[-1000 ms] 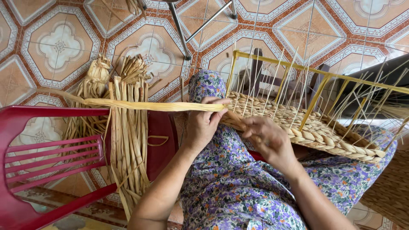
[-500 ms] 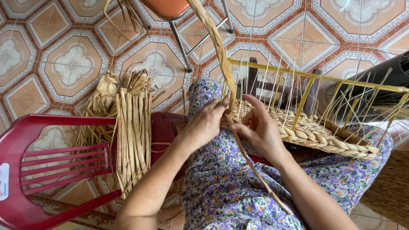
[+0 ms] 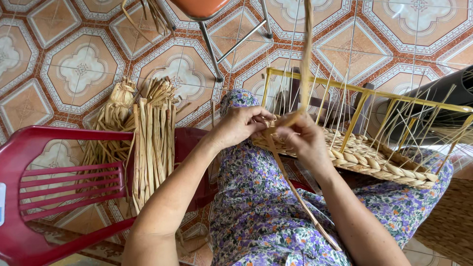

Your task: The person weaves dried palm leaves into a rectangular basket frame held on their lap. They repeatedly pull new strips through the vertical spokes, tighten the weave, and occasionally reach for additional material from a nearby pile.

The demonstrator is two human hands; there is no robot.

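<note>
A half-woven basket (image 3: 374, 160) rests on my lap, its yellow frame (image 3: 354, 91) and thin upright stakes rising above a braided straw rim. My left hand (image 3: 241, 125) pinches the near corner of the weave. My right hand (image 3: 303, 140) grips a long flat straw strand (image 3: 306, 54) that stands almost straight up from the corner. Another strand (image 3: 300, 197) trails down across my flowered clothing.
A bundle of dried straw strips (image 3: 150, 143) lies over a red plastic chair (image 3: 59, 182) at my left. More straw (image 3: 111, 118) sits on the patterned tile floor. Metal chair legs (image 3: 217, 44) stand ahead. A woven mat (image 3: 451, 226) shows at the right edge.
The strand first lay level to the left, then swung up and now stands nearly vertical. Both hands have stayed at the basket's near corner.
</note>
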